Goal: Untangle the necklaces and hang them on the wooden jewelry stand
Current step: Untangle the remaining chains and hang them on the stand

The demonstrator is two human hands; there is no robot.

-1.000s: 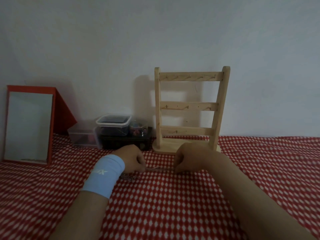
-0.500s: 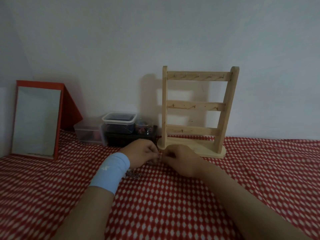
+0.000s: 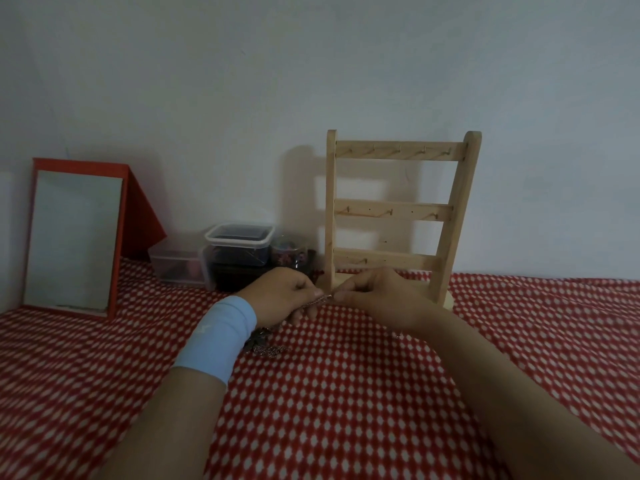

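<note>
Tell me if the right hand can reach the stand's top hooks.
Probably yes: the right hand is just before the wooden jewelry stand, its top hooks bare, though it pinches a necklace chain.

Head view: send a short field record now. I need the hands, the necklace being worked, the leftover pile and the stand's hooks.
left hand: pinches the necklace
right hand: pinches the same necklace, close to the left hand
pile: tangled chains lying on the red checked cloth beside the left wrist
stand: upright behind the hands, nothing visible on its hooks
status: no necklace hung yet
</note>
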